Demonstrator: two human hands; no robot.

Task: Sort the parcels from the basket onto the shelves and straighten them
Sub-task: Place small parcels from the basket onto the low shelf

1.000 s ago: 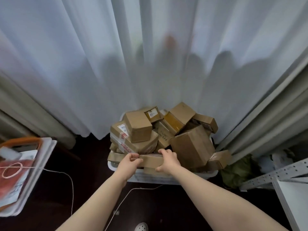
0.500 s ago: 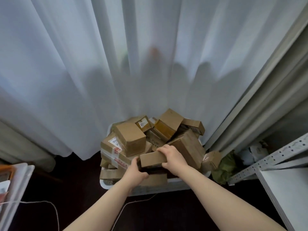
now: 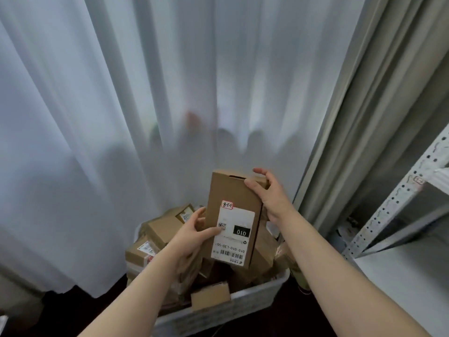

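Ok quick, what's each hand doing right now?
Left hand: grips the labelled parcel at its lower left edge.
Right hand: holds the same parcel's top right corner.

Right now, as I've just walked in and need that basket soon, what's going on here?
A person holds a long cardboard parcel upright above the white basket, its shipping label facing them. The left hand grips its lower left edge, thumb on the label; the right hand holds its top right corner. Other cardboard parcels fill the basket, and metal shelving stands to the right.
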